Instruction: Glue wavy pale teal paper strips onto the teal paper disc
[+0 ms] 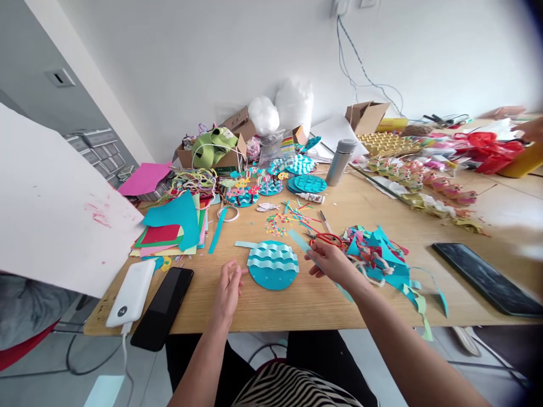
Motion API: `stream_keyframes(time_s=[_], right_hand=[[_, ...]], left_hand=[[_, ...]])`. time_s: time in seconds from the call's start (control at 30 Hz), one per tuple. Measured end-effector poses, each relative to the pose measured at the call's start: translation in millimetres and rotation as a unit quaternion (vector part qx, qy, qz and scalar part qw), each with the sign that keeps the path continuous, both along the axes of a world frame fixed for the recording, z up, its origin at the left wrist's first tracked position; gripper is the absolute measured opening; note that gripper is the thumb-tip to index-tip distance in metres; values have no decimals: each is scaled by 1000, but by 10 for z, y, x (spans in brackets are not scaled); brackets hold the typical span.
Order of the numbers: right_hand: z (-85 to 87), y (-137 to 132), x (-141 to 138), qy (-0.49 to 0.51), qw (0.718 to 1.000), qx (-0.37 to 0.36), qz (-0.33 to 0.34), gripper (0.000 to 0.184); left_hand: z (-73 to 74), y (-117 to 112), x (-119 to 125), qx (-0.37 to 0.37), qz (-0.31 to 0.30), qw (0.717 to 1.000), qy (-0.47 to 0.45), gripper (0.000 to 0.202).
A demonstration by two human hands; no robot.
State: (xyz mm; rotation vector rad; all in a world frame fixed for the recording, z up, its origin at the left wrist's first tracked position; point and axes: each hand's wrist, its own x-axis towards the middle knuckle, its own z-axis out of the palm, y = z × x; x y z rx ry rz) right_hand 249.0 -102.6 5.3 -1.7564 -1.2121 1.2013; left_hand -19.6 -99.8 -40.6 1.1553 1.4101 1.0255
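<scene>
A round blue paper disc (274, 280) lies flat in front of me, crossed by wavy light blue paper strips (271, 263). One pale strip end (242, 244) sticks out past the disc's upper left. My left hand (229, 287) rests at the disc's left edge, fingers loosely bent and apart, with nothing in them. To the right of the disc, my right hand (328, 261) pinches a light blue paper strip (299, 240). The strip slants from the upper left down beneath that hand. Red-handled scissors (328, 238) lie just beyond my right hand, partly hidden by it.
Paper scraps (382, 254) are heaped at right, near a tablet (487, 277). A phone (163, 308) and white power bank (130, 293) lie left, below coloured sheets (169, 232). Behind stand a flask (340, 163) and stacked blue discs (309, 184). Another person's hand (530, 130) shows far right.
</scene>
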Motion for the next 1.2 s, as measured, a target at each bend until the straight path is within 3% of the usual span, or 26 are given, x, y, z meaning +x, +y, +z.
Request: stream_keyframes(time_s=[0.1, 0.23, 0.4, 0.57, 0.8, 1.2], right_hand=[[52, -55, -62, 3, 994, 34, 101, 21], [58, -108, -320, 60, 977, -13, 206, 28], [-65, -86, -613, -15, 976, -12, 216, 28], [-179, -39, -643, -140, 967, 40, 208, 28], [-171, 31, -659, -184, 961, 20, 205, 28], [-92, 76, -731, -253, 946, -9, 203, 27]], left_hand=[[-102, -31, -56, 63, 1, 997, 36, 48], [-191, -118, -95, 160, 9, 981, 105, 27], [-121, -215, -86, 274, 12, 940, 204, 25], [-90, -220, -111, 373, -23, 880, 295, 40], [-122, -218, -111, 381, -69, 838, 385, 51], [-101, -224, -100, 356, -72, 837, 409, 57]])
